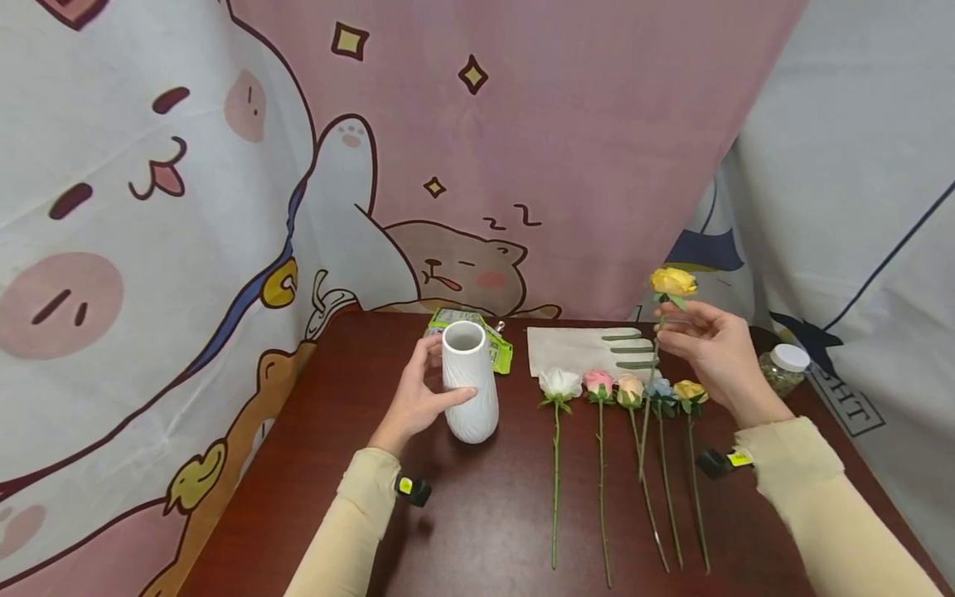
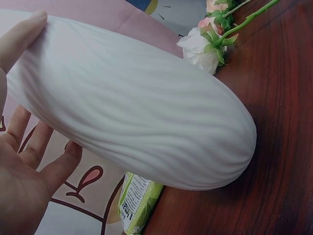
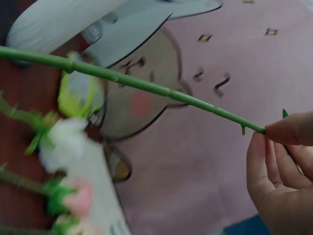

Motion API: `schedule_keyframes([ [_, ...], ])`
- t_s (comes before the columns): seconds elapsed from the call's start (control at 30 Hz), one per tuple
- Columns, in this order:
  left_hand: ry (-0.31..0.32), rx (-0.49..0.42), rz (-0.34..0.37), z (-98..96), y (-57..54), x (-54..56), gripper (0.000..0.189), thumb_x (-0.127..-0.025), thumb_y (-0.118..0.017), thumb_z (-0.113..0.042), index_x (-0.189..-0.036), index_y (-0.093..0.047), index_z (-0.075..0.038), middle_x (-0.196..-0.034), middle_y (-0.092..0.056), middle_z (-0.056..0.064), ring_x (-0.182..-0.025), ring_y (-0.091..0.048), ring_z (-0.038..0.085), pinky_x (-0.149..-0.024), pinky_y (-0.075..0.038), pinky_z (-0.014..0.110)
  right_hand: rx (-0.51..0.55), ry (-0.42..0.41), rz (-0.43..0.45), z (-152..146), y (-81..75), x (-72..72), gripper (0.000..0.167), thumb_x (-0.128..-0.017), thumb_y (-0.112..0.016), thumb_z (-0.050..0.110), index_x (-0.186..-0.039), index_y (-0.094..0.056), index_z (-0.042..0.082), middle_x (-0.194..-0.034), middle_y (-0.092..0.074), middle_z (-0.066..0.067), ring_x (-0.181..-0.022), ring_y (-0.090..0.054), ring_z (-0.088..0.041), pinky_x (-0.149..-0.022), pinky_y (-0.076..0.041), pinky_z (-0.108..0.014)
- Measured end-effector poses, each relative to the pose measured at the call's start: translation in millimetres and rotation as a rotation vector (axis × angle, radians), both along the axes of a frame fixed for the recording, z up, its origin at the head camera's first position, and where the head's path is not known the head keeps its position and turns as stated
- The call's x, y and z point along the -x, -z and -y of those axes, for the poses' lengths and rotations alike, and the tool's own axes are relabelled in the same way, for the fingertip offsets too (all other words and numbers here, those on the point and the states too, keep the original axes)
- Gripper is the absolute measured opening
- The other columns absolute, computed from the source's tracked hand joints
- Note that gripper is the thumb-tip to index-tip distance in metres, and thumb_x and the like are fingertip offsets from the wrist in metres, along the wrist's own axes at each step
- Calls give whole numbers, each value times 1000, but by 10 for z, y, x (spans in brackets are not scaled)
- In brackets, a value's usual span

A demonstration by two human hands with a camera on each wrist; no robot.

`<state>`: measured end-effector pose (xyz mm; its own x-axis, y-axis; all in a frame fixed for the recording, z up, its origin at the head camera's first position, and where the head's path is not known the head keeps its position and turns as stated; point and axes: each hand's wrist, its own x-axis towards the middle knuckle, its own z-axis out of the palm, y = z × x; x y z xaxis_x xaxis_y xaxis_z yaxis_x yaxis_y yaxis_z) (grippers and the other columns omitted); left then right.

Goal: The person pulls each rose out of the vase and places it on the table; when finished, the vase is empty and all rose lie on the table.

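My left hand (image 1: pixel 424 394) grips a white ridged vase (image 1: pixel 474 406) from its left side, thumb across the front and fingers behind. The vase stands on the table, mouth upward; in the left wrist view its grooved wall (image 2: pixel 146 103) fills the middle. My right hand (image 1: pixel 712 348) pinches a yellow artificial rose (image 1: pixel 673 282) between thumb and fingertips just under the bloom. Its long green stem (image 3: pixel 146 85) hangs down over the row of flowers. Lying below are a white flower (image 1: pixel 559 385), a pink rose (image 1: pixel 598 383), a peach rose (image 1: pixel 630 388), a blue flower (image 1: pixel 660 391) and another yellow one (image 1: pixel 690 391).
Behind the vase lies a green and white packet (image 1: pixel 501 352). A pale glove with green stripes (image 1: pixel 567 348) is spread behind the flowers. A jar with a white lid (image 1: pixel 789 360) stands at the far right. Cartoon-printed cloth (image 1: pixel 597 149) hangs behind the table (image 1: pixel 336 373).
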<state>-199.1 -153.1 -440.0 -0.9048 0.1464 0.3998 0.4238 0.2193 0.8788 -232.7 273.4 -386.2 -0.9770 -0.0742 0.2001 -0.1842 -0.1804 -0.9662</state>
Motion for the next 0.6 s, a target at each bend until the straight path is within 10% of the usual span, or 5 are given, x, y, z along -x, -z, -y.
schedule_keyframes([
  [0.27, 4, -5, -7, -13, -7, 9, 81, -76, -90, 3, -144, -46, -2, -128, -61, 24, -117, -61, 46, -102, -45, 60, -547, 92, -9, -351, 389, -109, 45, -99, -69, 0, -141, -56, -9, -112, -70, 15, -95, -70, 0, -76, -60, -22],
  [0.6, -9, -1, 9, -10, 21, 9, 82, -76, -91, 2, -145, -47, -4, -128, -62, 22, -117, -61, 43, -101, -46, 57, -892, 115, 34, -612, 714, -210, 45, -97, -70, 0, -138, -57, -12, -131, -65, -34, -96, -69, -10, -70, -57, -22],
])
